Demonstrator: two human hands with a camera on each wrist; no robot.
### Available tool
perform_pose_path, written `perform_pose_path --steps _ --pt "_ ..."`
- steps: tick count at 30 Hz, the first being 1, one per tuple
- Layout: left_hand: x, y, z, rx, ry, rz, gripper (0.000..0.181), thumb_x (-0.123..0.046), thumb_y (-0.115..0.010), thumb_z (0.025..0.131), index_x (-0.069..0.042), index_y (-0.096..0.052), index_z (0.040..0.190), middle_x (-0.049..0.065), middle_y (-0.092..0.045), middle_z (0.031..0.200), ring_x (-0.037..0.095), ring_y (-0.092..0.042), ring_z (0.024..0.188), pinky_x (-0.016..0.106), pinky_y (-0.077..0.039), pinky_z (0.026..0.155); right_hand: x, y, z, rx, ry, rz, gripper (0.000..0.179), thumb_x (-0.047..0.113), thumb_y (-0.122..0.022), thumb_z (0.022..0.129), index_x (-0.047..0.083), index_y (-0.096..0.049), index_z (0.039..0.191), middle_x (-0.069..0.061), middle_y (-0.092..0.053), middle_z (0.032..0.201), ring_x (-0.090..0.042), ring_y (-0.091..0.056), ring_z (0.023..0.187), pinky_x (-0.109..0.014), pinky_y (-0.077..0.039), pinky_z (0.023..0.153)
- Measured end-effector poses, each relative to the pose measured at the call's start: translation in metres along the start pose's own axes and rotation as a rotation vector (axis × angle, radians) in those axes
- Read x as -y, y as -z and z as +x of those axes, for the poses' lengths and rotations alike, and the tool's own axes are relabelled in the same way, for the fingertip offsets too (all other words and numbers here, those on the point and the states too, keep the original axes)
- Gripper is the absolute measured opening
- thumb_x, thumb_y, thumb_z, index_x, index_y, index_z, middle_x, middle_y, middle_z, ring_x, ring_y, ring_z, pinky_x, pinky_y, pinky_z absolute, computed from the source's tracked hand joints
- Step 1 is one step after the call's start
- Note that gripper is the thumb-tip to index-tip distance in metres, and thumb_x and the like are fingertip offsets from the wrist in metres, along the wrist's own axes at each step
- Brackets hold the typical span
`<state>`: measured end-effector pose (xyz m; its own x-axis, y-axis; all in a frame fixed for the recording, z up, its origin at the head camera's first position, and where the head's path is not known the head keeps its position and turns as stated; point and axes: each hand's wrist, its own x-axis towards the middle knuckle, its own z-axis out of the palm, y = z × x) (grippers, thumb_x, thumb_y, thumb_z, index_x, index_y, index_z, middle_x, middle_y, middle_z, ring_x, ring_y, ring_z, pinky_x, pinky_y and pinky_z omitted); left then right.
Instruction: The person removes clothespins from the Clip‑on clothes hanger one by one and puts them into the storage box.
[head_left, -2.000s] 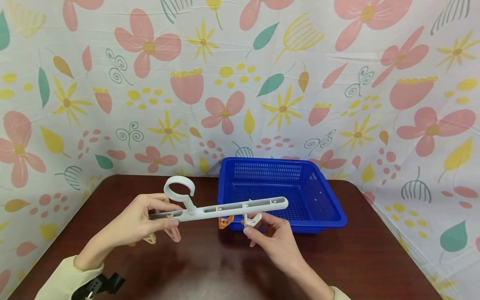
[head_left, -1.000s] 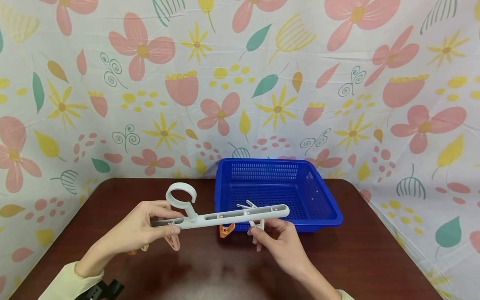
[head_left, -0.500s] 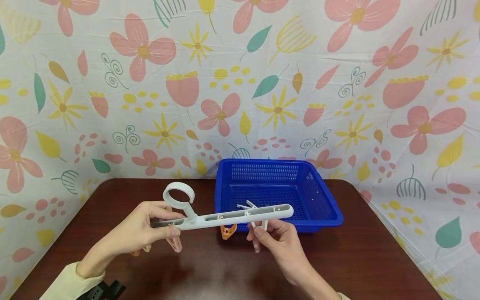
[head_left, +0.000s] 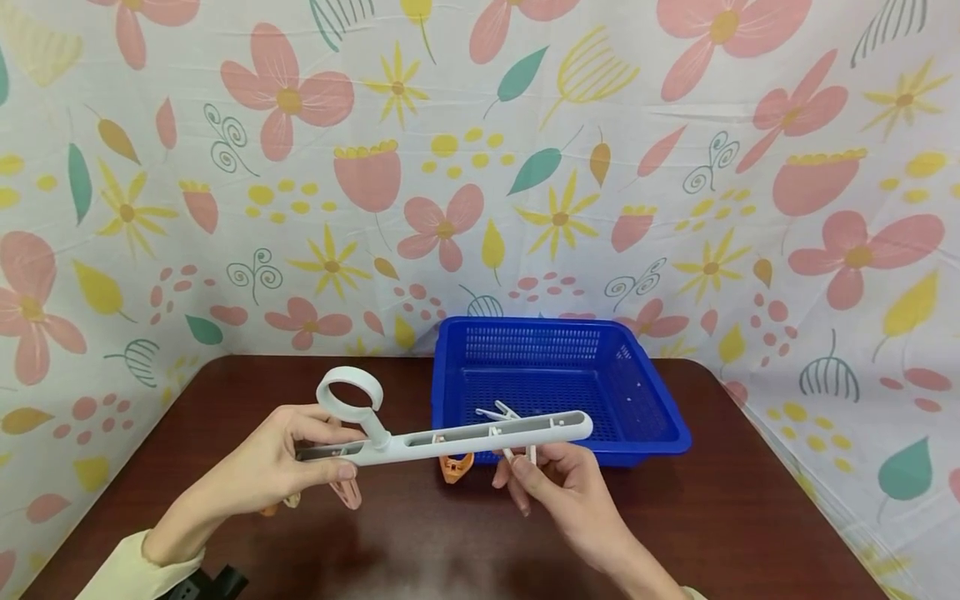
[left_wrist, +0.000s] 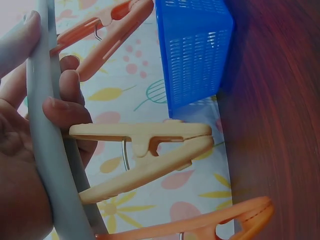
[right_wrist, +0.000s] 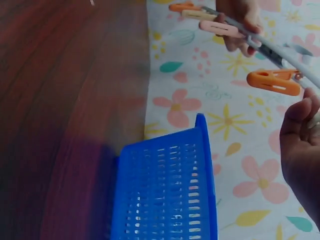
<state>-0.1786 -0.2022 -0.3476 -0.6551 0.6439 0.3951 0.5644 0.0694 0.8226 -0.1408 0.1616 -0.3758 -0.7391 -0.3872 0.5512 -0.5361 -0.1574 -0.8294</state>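
Note:
A pale grey hanger bar (head_left: 487, 437) with a round hook (head_left: 351, 393) is held up over the table. My left hand (head_left: 281, 458) grips its left end, thumb on the near side. Below the bar hang clothespins: an orange clothespin (head_left: 456, 467) mid-bar, a pink clothespin (head_left: 347, 493), a beige clothespin (left_wrist: 145, 155) and another orange clothespin (left_wrist: 240, 220) near the left hand. Under the right half, my right hand (head_left: 566, 483) pinches a white clothespin (head_left: 532, 455) between thumb and fingers. White prongs show past the bar's far side. The right wrist view mostly hides this clothespin.
A blue perforated basket (head_left: 648, 392) stands at the back right of the dark wooden table (head_left: 360, 550), just behind the bar's right part. A flower-patterned cloth (head_left: 480, 167) rises behind the table.
The white clothespin has turned under the bar; its prongs now show on the far side. The bar has shifted slightly lower and right, the hook tipping left. Both hands keep their holds.

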Motion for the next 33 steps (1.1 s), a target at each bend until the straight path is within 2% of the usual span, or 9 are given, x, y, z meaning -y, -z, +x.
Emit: perform_pose_path --steps 4,8,12,15,20,24,26,30,33 --pt "0.0 0.0 -0.001 -0.012 0.003 0.021 0.032 0.004 -0.076 0.094 -0.001 -0.076 0.125 0.009 -0.073 0.098 0.022 -0.077 0.073 0.021 -0.039 0.031 0.001 0.002 0.002 -0.025 0.013 -0.127 0.023 -0.01 -0.054 0.104 0.004 -0.072 0.1 -0.009 -0.07 0.084 -0.022 -0.055 0.058 -0.035 -0.049 0.057" --pt "-0.001 0.0 0.0 -0.02 0.029 0.043 0.03 0.001 -0.077 0.094 -0.003 -0.077 0.125 0.006 -0.075 0.098 0.021 -0.077 0.074 0.022 -0.039 0.03 0.001 0.003 0.004 -0.039 0.02 -0.16 0.022 -0.01 -0.056 0.104 0.005 -0.072 0.099 -0.007 -0.07 0.082 -0.021 -0.055 0.057 -0.033 -0.047 0.053" --pt "-0.001 -0.002 0.001 -0.023 0.031 0.057 0.029 0.0 -0.077 0.094 -0.004 -0.078 0.123 0.004 -0.075 0.1 0.018 -0.077 0.077 0.022 -0.039 0.031 -0.001 0.002 0.005 -0.025 0.031 -0.144 0.025 -0.011 -0.054 0.104 0.005 -0.072 0.101 -0.008 -0.068 0.079 -0.021 -0.053 0.055 -0.032 -0.045 0.05" --pt "0.0 -0.002 0.001 -0.035 0.018 0.093 0.028 -0.001 -0.079 0.093 -0.006 -0.08 0.121 0.003 -0.074 0.1 0.016 -0.074 0.087 0.022 -0.041 0.036 -0.002 -0.002 0.006 -0.021 0.024 -0.102 0.025 -0.011 -0.05 0.106 0.003 -0.071 0.102 -0.01 -0.059 0.072 -0.021 -0.044 0.053 -0.032 -0.037 0.046" --pt "0.002 0.001 0.0 -0.034 0.0 0.068 0.029 0.002 -0.077 0.093 -0.004 -0.078 0.122 0.007 -0.073 0.101 0.016 -0.076 0.076 0.02 -0.036 0.03 -0.003 -0.008 0.005 -0.039 -0.027 0.0 0.019 -0.008 -0.047 0.108 -0.006 -0.065 0.104 -0.011 -0.051 0.074 -0.022 -0.028 0.055 -0.035 -0.027 0.048" --pt "0.001 0.005 -0.002 -0.038 -0.006 0.054 0.031 0.006 -0.076 0.093 -0.003 -0.078 0.123 0.007 -0.073 0.102 0.02 -0.077 0.076 0.02 -0.036 0.03 -0.002 -0.006 0.004 -0.05 -0.047 -0.011 0.016 -0.007 -0.05 0.107 -0.006 -0.065 0.107 -0.008 -0.059 0.082 -0.022 -0.041 0.059 -0.035 -0.036 0.05" --pt "0.001 0.006 -0.003 -0.042 -0.004 0.053 0.031 0.006 -0.076 0.093 -0.003 -0.078 0.123 0.007 -0.073 0.102 0.021 -0.077 0.077 0.02 -0.036 0.031 -0.002 -0.004 0.004 -0.061 -0.054 -0.059 0.015 -0.006 -0.054 0.106 -0.002 -0.069 0.107 -0.006 -0.065 0.087 -0.021 -0.049 0.062 -0.035 -0.042 0.052" --pt "-0.001 0.007 -0.002 -0.013 0.001 -0.007 0.032 0.008 -0.073 0.095 -0.001 -0.076 0.125 0.011 -0.073 0.103 0.025 -0.077 0.071 0.02 -0.035 0.03 -0.001 -0.001 0.004 -0.067 -0.033 -0.162 0.018 -0.006 -0.059 0.103 0.004 -0.074 0.1 -0.007 -0.067 0.082 -0.021 -0.055 0.062 -0.033 -0.046 0.053" --pt "-0.001 0.007 -0.002 -0.001 0.002 -0.041 0.032 0.01 -0.071 0.095 0.001 -0.075 0.126 0.013 -0.073 0.103 0.027 -0.077 0.068 0.02 -0.033 0.029 -0.001 -0.001 0.005 -0.068 -0.033 -0.201 0.018 -0.005 -0.062 0.103 0.006 -0.075 0.096 -0.008 -0.065 0.075 -0.021 -0.056 0.061 -0.032 -0.047 0.052"
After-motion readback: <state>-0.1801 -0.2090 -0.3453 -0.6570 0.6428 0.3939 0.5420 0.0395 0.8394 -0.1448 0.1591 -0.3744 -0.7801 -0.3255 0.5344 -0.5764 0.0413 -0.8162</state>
